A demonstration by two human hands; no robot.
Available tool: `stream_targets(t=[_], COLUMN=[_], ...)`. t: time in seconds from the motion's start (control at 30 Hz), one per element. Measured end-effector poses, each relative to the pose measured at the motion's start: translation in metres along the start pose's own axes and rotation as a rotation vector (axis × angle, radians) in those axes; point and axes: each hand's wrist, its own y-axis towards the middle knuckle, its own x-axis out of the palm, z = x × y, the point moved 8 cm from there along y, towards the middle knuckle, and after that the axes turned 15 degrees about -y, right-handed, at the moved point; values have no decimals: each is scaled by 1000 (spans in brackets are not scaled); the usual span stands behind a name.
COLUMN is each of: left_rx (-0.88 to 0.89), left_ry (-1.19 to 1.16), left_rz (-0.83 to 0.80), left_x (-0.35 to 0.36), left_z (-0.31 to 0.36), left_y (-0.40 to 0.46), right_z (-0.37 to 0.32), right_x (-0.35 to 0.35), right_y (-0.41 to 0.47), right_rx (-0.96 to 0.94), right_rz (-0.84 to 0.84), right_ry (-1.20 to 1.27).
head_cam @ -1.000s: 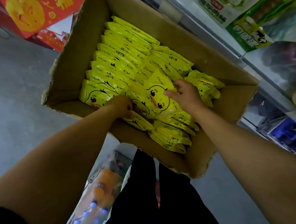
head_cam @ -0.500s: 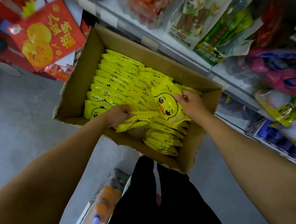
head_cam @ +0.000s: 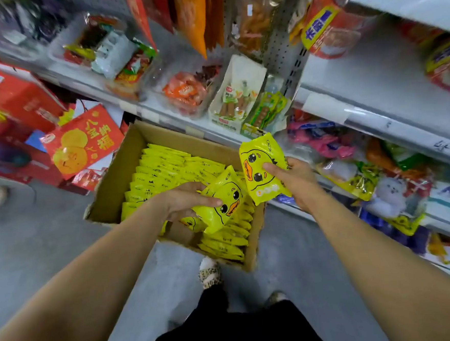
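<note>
An open cardboard box [head_cam: 113, 194] sits on the grey floor, filled with rows of yellow snack packets [head_cam: 162, 172] printed with a duck face. My left hand [head_cam: 186, 202] grips one yellow duck packet [head_cam: 222, 202] just above the box's near end. My right hand [head_cam: 291, 179] holds a second yellow duck packet [head_cam: 259, 168] upright, raised above the box's right edge and in front of the lower shelf.
White store shelves [head_cam: 369, 112] stocked with bagged snacks run along the right and top. Red gift boxes [head_cam: 5, 97] and a red carton with gold circles [head_cam: 83, 140] stand at the left. My feet [head_cam: 210, 274] are on the floor right below the box.
Both hands have lifted out of the box, each with a yellow packet. The right hand rose toward the shelf. The view has tilted up, showing more shelves.
</note>
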Motion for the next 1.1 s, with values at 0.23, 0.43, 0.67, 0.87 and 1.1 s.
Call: stream_targets(t=[0.23,0.43,0.67,0.87,1.1], left_rx=[182,312,568,640,755], left_ry=[239,224,284,444,606], left_rz=[49,-111,-286,-353,-373], left_x=[91,223,385,496,594], left_z=[46,69,116,163,243], left_y=[-54,-96,-143,-170,-182], right_z=[-27,-40,-55,-63,-76], right_x=[-102,-233,-390,-498,-605], right_y=[-62,-135,-226,-277,-285], right_rx=[-186,-330,-527,-589,-650], right_rz=[59,147,366,480,609], right_ry=[-43,-17,54,166,210])
